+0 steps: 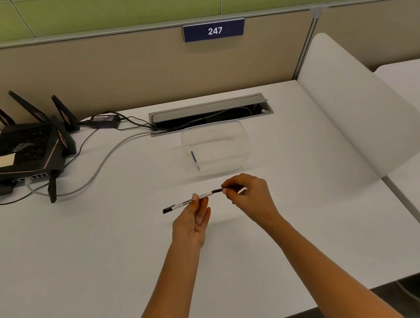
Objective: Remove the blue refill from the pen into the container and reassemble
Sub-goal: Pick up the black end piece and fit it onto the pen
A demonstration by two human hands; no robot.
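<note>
A white pen (182, 203) with black ends is held level above the white desk. My left hand (194, 221) pinches the white barrel near its middle from below. My right hand (248, 196) grips the black end piece (217, 191) at the pen's right end with its fingertips. Beyond the hands stands a clear plastic container (238, 139). A thin blue refill (194, 159) lies inside it against the left wall.
A black router (21, 154) with antennas and trailing cables sits at the far left. An open cable tray (211, 113) is set into the desk behind the container. A translucent white divider (357, 112) curves along the desk's right edge.
</note>
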